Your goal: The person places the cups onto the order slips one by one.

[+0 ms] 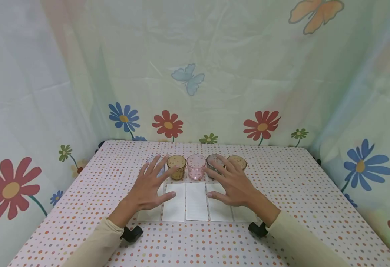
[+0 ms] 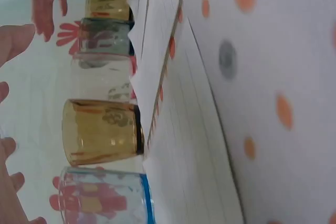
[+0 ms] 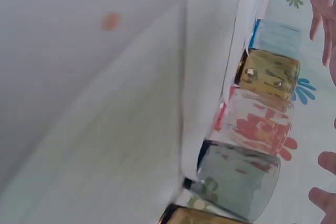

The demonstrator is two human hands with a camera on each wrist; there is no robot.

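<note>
A row of tinted glass tumblers stands across the table. From left to right they are a pale blue glass point(image 2: 105, 198), an amber glass point(image 1: 176, 163), a pink glass point(image 1: 196, 167), a grey glass point(image 3: 239, 179) and a second amber glass point(image 1: 242, 163). In front of them lie several white lined paper sheets point(image 1: 196, 204), side by side. My left hand point(image 1: 149, 188) is spread above the left sheets, its fingertips overlapping the blue glass in the head view. Over the right sheets my right hand point(image 1: 234, 186) spreads its fingers, partly covering the grey glass. Both hands hold nothing.
A dotted cloth covers the table point(image 1: 195, 244). Behind and at both sides hangs a curtain point(image 1: 228, 100) printed with flowers and butterflies. Each wrist carries a black device, the left one point(image 1: 132, 234) and the right one point(image 1: 258, 230) near the sleeve cuffs.
</note>
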